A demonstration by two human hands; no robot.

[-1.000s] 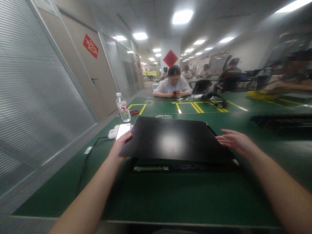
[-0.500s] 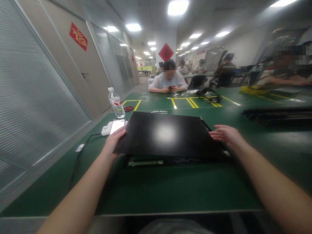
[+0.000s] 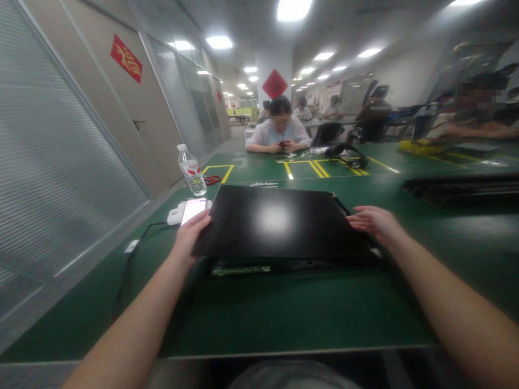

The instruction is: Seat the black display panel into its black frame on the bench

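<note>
A flat black display panel (image 3: 308, 227) lies in front of me, its glossy face up and reflecting a ceiling light. My left hand (image 3: 193, 229) is closed on its left edge, the thumb along the top. At the right edge, the fingers of my right hand (image 3: 371, 222) grip the side, partly hidden by the panel. Under the near edge shows a green circuit board strip (image 3: 241, 269) on a dark part that the panel mostly covers. A lit phone (image 3: 194, 209) rests just beyond my left hand, beside a white plug block (image 3: 175, 214) with a black cable.
Behind the phone stands a water bottle (image 3: 192, 170), with red scissors (image 3: 211, 180) near it. Stacked dark panels (image 3: 462, 189) lie on the right of the green table (image 3: 300, 319). A headset (image 3: 348, 154) and a person (image 3: 279, 132) holding a phone are across the table.
The view shifts slightly. The panel's near edge looks a little lower and flatter over the part beneath, with both hands still at its sides.
</note>
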